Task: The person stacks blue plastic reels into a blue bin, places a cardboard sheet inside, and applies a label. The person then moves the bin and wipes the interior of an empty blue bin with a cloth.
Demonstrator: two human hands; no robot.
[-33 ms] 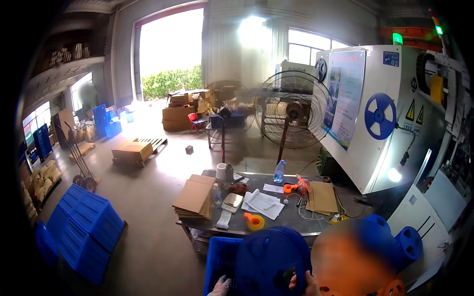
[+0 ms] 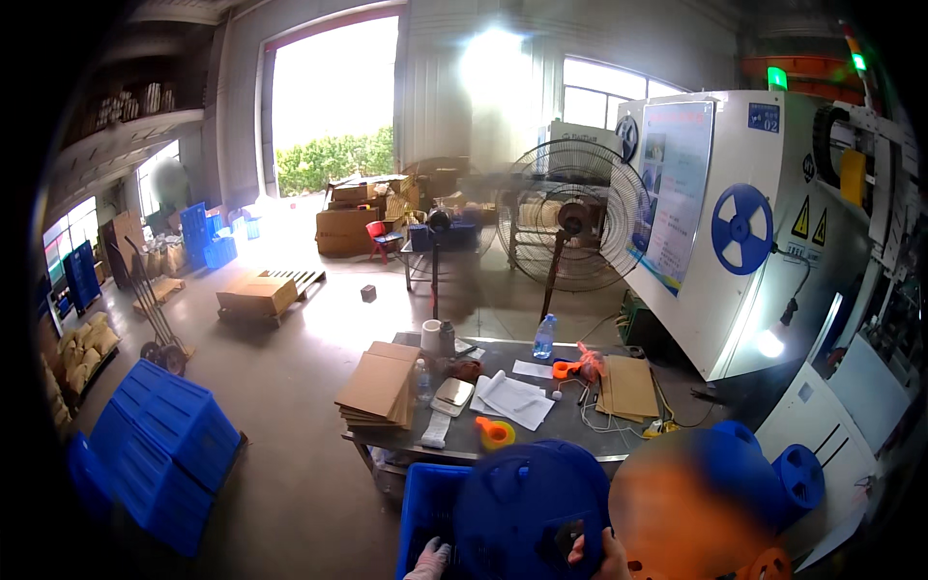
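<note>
A large dark blue plastic reel (image 2: 517, 507) is tilted in front of me at the lower middle. My right hand (image 2: 604, 559) grips its lower right side at a cutout, thumb and fingers closed on the plastic. To the left of the reel, my left hand (image 2: 428, 561) wears a pale glove and is over the blue crate (image 2: 418, 493). Its fingers show only in part, loosely stretched toward the reel's edge, with nothing visible in them. Part of the crate is hidden behind the reel.
Beyond stands a dark table (image 2: 454, 440) with cardboard sheets (image 2: 377, 385), a small scale (image 2: 452, 396), papers (image 2: 515, 399), orange tape (image 2: 497, 433) and a water bottle (image 2: 544, 335). Blurred orange reels (image 2: 686, 512) and blue reels (image 2: 797, 474) are at the right. Blue crates (image 2: 159, 449) stack left; a fan (image 2: 573, 217) stands behind.
The reel has shifted very slightly left and down in view, and the whole scene has moved a touch left. Both hands keep their places.
</note>
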